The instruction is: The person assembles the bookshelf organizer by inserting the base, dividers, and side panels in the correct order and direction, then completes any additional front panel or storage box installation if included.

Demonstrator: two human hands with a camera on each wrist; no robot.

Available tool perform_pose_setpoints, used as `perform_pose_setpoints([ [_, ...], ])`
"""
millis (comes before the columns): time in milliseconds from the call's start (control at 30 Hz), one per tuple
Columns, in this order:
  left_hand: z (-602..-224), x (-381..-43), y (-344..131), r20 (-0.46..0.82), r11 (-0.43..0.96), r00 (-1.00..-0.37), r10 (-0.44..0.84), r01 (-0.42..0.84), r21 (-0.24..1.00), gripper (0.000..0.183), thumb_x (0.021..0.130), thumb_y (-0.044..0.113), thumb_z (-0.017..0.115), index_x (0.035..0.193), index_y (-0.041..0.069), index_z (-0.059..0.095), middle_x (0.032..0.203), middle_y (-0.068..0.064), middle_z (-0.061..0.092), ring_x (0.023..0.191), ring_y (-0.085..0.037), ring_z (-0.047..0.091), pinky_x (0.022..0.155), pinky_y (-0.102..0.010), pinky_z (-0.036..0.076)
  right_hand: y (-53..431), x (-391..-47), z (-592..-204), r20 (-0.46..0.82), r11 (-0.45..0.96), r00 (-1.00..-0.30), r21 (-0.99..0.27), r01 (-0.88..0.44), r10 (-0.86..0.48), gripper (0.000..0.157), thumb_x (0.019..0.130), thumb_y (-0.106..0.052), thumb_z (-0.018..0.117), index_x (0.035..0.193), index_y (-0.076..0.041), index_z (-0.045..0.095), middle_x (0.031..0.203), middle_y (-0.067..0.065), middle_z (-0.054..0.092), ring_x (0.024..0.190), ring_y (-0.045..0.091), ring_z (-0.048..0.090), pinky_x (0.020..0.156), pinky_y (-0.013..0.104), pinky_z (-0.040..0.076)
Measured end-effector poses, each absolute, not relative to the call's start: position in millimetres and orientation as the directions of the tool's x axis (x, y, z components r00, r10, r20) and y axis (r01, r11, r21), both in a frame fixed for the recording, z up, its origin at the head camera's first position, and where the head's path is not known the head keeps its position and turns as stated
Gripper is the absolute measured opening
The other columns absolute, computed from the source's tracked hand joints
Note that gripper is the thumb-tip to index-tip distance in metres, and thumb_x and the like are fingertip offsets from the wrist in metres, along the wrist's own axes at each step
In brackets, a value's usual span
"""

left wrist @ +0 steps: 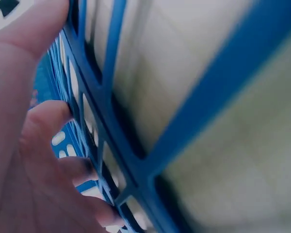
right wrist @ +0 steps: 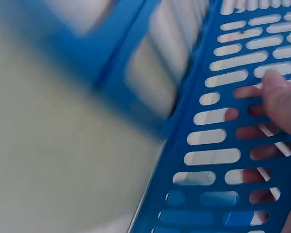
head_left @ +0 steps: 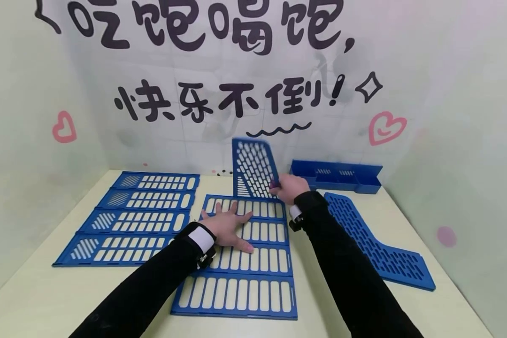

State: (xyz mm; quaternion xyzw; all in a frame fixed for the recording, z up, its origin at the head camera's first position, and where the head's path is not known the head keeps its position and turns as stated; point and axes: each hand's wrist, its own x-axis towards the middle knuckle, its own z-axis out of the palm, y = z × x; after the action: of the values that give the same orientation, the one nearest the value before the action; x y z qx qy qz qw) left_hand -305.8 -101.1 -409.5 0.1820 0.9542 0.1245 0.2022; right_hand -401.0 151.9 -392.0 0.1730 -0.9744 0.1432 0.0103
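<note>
My right hand (head_left: 293, 188) grips the edge of a blue perforated plastic panel (head_left: 253, 164), thumb on the near face. That panel stands upright at the back end of a column of blue slotted panels (head_left: 234, 317). In the right wrist view, fingers show through the slots of the perforated panel (right wrist: 206, 158), behind it. My left hand (head_left: 226, 226) lies with spread fingers on the slotted panels, over the rows nearest the upright one. Up close in the left wrist view, its fingertips touch the slotted panel's bars (left wrist: 109, 104).
Four-row blue grid panels (head_left: 128, 216) lie flat at the left. Another blue perforated panel (head_left: 376, 244), bent in outline, lies at the right. A blue compartment tray (head_left: 338, 174) stands against the back wall. White walls with printed lettering (head_left: 241, 101) enclose the pale table (head_left: 312, 300).
</note>
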Motion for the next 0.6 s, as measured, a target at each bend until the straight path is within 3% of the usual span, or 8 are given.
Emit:
perform_pose_setpoints([
  [133, -404, -307, -95, -0.336, 0.905, -0.857, 0.391, 0.293, 0.307, 0.108, 0.087, 0.075, 0.079, 0.174, 0.038, 0.028, 0.185, -0.02, 0.002, 0.164, -0.064, -0.007, 0.119, -0.094, -0.003, 145, -404, -386, 0.063, 0.91, -0.951, -0.278, -0.308, -0.302, 0.023, 0.109, -0.034, 0.071, 0.112, -0.011, 0.071, 0.105, 0.008, 0.077, 0.091, 0.027, 0.067, 0.089, 0.044, 0.052],
  [233, -403, -305, -97, -0.332, 0.906, -0.858, 0.392, 0.297, 0.301, 0.109, 0.087, 0.076, 0.079, 0.175, 0.038, 0.028, 0.185, -0.02, 0.002, 0.165, -0.063, -0.006, 0.12, -0.093, -0.001, 149, -400, -383, 0.048, 0.902, -0.941, -0.274, -0.335, -0.335, 0.033, 0.11, -0.034, 0.071, 0.131, -0.009, 0.067, 0.122, 0.012, 0.078, 0.108, 0.03, 0.073, 0.101, 0.047, 0.055],
  [367, -403, -298, -105, -0.311, 0.892, -0.857, 0.411, 0.307, 0.332, 0.115, 0.085, 0.079, 0.079, 0.176, 0.033, 0.026, 0.184, -0.022, 0.001, 0.166, -0.061, -0.006, 0.122, -0.091, 0.002, 169, -395, -378, 0.031, 0.897, -0.928, -0.244, -0.368, -0.372, 0.045, 0.111, -0.03, 0.069, 0.149, -0.008, 0.059, 0.143, 0.016, 0.072, 0.129, 0.034, 0.069, 0.118, 0.052, 0.05],
  [433, -403, -294, -111, -0.308, 0.891, -0.859, 0.409, 0.304, 0.336, 0.117, 0.084, 0.079, 0.08, 0.176, 0.031, 0.027, 0.183, -0.026, 0.001, 0.165, -0.064, -0.004, 0.121, -0.091, 0.004, 183, -394, -376, 0.016, 0.902, -0.929, -0.232, -0.363, -0.37, 0.039, 0.111, -0.026, 0.068, 0.146, -0.009, 0.063, 0.142, 0.015, 0.072, 0.128, 0.033, 0.069, 0.118, 0.052, 0.05],
  [600, -408, -291, -125, -0.321, 0.896, -0.856, 0.405, 0.302, 0.326, 0.113, 0.082, 0.078, 0.083, 0.174, 0.033, 0.034, 0.182, -0.031, 0.007, 0.163, -0.068, -0.003, 0.121, -0.092, 0.009, 207, -395, -380, -0.012, 0.897, -0.936, -0.292, -0.332, -0.351, 0.023, 0.114, -0.016, 0.062, 0.133, -0.009, 0.071, 0.131, 0.014, 0.076, 0.113, 0.029, 0.07, 0.102, 0.046, 0.056],
])
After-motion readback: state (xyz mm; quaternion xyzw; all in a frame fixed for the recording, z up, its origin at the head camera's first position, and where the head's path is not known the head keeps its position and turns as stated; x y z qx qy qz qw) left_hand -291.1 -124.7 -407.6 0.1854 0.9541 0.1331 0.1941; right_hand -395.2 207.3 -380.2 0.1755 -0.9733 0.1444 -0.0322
